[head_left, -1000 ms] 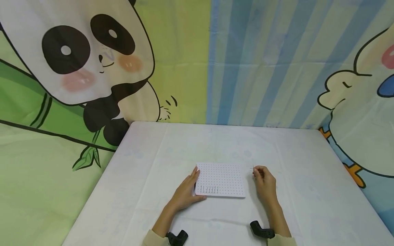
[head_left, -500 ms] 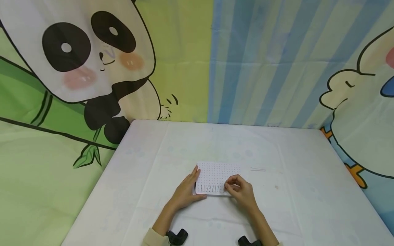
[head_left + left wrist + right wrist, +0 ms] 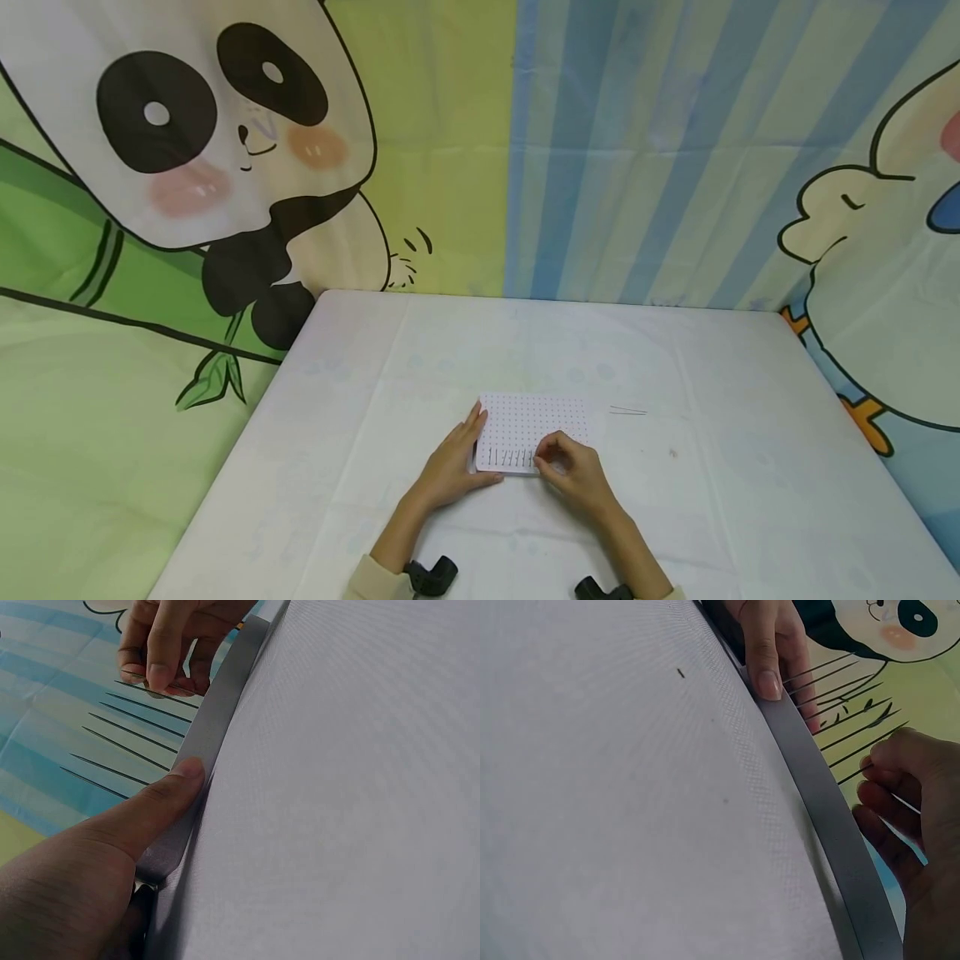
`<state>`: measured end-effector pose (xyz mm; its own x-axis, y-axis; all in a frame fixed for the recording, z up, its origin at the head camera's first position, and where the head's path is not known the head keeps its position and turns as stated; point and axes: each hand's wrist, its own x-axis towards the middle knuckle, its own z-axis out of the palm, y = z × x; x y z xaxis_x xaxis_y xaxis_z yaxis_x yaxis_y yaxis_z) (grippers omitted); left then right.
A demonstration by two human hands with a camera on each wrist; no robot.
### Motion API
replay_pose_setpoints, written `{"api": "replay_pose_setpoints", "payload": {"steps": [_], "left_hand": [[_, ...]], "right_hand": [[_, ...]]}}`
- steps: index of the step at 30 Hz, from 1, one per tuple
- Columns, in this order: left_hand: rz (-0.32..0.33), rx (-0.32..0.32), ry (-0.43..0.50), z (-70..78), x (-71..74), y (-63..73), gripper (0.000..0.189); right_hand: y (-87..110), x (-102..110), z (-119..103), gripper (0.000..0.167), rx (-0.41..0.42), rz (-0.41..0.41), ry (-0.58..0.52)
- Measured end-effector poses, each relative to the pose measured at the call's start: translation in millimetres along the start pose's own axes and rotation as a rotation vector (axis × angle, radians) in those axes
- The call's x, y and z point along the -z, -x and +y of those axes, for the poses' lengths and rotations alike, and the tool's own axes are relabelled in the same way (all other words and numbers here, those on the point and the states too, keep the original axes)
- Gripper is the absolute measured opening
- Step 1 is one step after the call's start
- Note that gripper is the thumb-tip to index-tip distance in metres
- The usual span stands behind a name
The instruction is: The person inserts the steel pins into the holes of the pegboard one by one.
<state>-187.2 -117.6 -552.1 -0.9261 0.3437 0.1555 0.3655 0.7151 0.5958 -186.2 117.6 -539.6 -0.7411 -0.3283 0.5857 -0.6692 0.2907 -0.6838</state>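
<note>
A white board [image 3: 532, 417] with rows of small holes lies on the table; several thin black pins [image 3: 510, 457] stand upright along its near edge. My left hand [image 3: 447, 468] rests at the board's near left corner, fingers straight along the left side, thumb [image 3: 184, 771] on the front edge. My right hand [image 3: 576, 472] is over the near edge, just right of the standing pins. Thumb and forefinger pinch a thin black pin [image 3: 859, 775] at the end of the row. Its top is hidden by the fingertips.
Two loose thin pins [image 3: 628, 410] lie on the white tablecloth [image 3: 720, 467] right of the board. A panda-print cloth [image 3: 187, 167] and a striped one [image 3: 637, 150] hang behind the table. Black cameras [image 3: 432, 576] sit on both wrists.
My right hand has moved left from the loose pins to the board's near edge, and a little further left in the last half second. My left hand has stayed in place.
</note>
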Motion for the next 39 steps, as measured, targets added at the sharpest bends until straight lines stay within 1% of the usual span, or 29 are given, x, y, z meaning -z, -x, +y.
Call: {"api": "replay_pose_setpoints", "payload": {"steps": [3,6,10,15,17,20,22,24,25,27,29,31,33,35,39], "left_hand": [[-0.002,0.006,0.004,0.3,-0.2,-0.3,0.102],[0.000,0.005,0.004,0.4,-0.2,-0.1,0.102],[0.010,-0.011,-0.003,-0.7,0.3,-0.3,0.102],[0.027,-0.031,-0.005,-2.1,1.0,-0.9,0.102],[0.030,-0.030,-0.004,-2.5,1.0,-0.4,0.102],[0.023,-0.014,0.003,-2.3,0.8,0.9,0.102],[0.019,-0.004,0.013,-1.3,0.9,1.4,0.102],[0.013,0.000,0.019,-0.1,1.1,1.5,0.103],[0.011,0.002,0.021,0.4,1.0,1.3,0.103],[0.009,0.004,0.017,1.1,0.8,0.7,0.103],[0.007,0.002,0.010,1.7,0.7,0.2,0.103],[0.001,0.005,0.006,2.1,0.7,-0.3,0.103],[-0.001,0.003,0.009,2.3,1.0,-0.3,0.102],[-0.001,0.002,0.006,1.9,1.1,-0.2,0.102],[0.003,0.000,-0.007,-0.1,0.5,-1.3,0.103]], "right_hand": [[0.6,-0.2,3.4,0.023,0.045,0.006,0.053],[0.5,0.1,5.6,0.021,0.062,0.003,0.067],[-1.2,0.5,7.1,0.020,0.067,-0.012,0.088],[-3.4,-0.4,8.7,0.021,0.073,-0.021,0.076],[-3.3,-0.9,9.9,0.021,0.067,-0.029,0.069],[-2.6,0.8,10.8,0.020,0.041,-0.055,0.046],[-2.5,5.0,10.2,0.020,-0.004,-0.071,0.023],[-3.3,12.2,10.1,0.020,-0.071,-0.062,0.012],[-4.0,16.6,11.1,0.020,-0.114,-0.038,0.015],[-5.8,26.9,14.5,0.018,-0.188,0.044,0.048],[-6.9,38.2,21.9,0.016,-0.248,0.149,0.126],[-6.7,49.2,31.0,0.014,-0.288,0.256,0.218],[-5.7,59.4,39.6,0.014,-0.300,0.335,0.312],[-4.0,67.8,47.4,0.014,-0.303,0.391,0.376],[-3.1,79.4,58.8,0.013,-0.285,0.455,0.444]]}}
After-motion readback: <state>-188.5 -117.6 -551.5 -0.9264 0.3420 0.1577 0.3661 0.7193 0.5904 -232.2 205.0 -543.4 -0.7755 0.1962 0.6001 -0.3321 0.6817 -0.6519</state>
